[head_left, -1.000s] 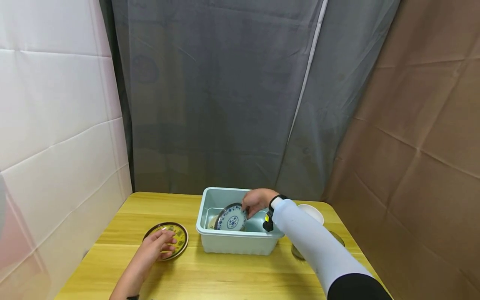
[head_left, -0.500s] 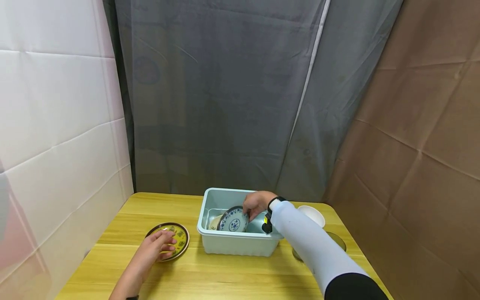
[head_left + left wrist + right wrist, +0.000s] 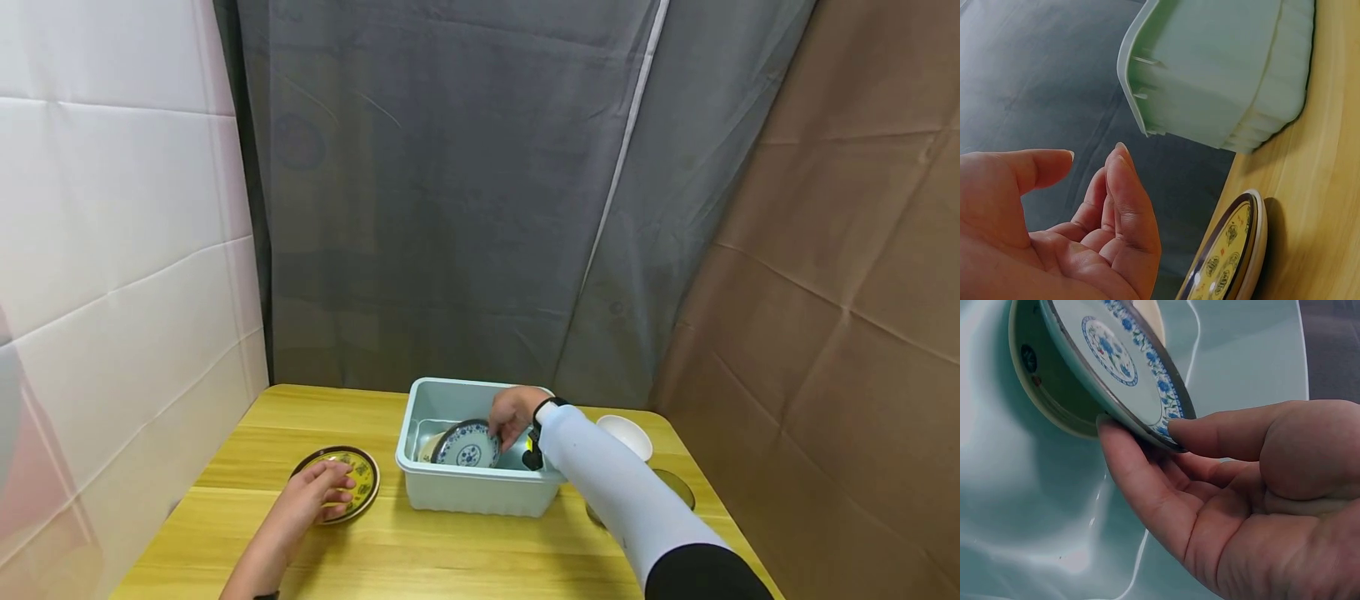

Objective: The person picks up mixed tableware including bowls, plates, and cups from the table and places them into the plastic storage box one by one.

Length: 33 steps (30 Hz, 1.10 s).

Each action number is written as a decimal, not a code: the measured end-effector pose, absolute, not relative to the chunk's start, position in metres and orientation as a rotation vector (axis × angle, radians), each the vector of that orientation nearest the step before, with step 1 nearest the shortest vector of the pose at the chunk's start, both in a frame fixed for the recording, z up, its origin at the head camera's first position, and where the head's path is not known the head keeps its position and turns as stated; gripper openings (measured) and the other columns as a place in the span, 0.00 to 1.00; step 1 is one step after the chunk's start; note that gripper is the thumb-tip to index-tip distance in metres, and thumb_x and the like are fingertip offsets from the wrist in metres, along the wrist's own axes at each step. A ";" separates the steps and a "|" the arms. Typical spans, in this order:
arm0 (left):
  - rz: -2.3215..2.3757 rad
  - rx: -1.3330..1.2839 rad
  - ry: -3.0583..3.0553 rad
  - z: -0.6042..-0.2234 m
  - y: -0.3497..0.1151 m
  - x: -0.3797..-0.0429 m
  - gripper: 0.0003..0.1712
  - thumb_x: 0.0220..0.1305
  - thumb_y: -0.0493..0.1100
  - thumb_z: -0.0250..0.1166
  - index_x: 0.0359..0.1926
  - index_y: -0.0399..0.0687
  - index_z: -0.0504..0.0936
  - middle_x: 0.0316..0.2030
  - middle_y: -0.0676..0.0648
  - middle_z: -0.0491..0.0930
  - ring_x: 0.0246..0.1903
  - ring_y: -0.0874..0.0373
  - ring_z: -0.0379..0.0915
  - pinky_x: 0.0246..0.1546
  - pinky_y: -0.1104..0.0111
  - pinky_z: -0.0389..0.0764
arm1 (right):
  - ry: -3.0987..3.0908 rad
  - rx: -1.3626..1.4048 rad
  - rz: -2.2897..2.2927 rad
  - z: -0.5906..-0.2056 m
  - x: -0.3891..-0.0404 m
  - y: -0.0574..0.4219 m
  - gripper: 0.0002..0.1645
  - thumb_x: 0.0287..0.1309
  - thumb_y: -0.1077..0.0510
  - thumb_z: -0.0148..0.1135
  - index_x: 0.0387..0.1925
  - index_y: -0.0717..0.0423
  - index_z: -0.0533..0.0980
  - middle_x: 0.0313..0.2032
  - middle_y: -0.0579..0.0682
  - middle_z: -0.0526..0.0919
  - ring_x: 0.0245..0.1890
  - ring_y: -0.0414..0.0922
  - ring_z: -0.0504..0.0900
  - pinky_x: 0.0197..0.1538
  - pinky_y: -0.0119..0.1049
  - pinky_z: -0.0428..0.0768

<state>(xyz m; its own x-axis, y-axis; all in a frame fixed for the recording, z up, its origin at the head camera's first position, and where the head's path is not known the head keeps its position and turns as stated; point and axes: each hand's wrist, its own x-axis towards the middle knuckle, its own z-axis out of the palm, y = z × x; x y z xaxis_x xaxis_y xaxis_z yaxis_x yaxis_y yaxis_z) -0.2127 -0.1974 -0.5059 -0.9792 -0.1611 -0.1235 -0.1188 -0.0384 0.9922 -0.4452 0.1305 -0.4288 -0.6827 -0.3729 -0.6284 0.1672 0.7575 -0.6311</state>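
My right hand reaches into a pale blue-green plastic tub. Between thumb and fingers it pinches the edge of a plate with blue flowers and a dark rim, which leans at a tilt. Under that plate, in the right wrist view, lies a cream-rimmed dish, partly covered. My left hand hovers over a yellow patterned plate with a dark rim, left of the tub. Its fingers are loosely bent and hold nothing. The left wrist view shows a second pale rim directly beneath the yellow plate.
A white bowl stands right of the tub. Nearer me, a brownish see-through dish is partly hidden by the right sleeve. The wooden table is bounded by a grey curtain behind and cloth walls on both sides.
The right hand has moved slightly down into the tub with the blue-flowered plate, which sits lower against the front rim. The left hand has stayed over the yellow plate.
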 end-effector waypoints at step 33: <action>-2.215 0.308 -2.175 -0.514 -0.201 -0.209 0.16 0.85 0.47 0.61 0.56 0.38 0.82 0.46 0.42 0.85 0.43 0.50 0.83 0.44 0.61 0.88 | 2.139 -0.070 -0.905 -0.452 -0.444 0.135 0.13 0.78 0.70 0.55 0.53 0.80 0.79 0.45 0.67 0.86 0.47 0.59 0.91 0.63 0.50 0.86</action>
<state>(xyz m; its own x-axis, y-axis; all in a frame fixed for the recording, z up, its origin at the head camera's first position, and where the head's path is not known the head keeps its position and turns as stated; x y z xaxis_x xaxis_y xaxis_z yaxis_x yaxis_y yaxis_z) -0.2092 -0.2013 -0.5141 -0.9803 -0.1534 -0.1247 -0.1218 -0.0279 0.9922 -0.4436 0.1351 -0.4517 -0.6825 -0.3306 -0.6518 0.2375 0.7431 -0.6256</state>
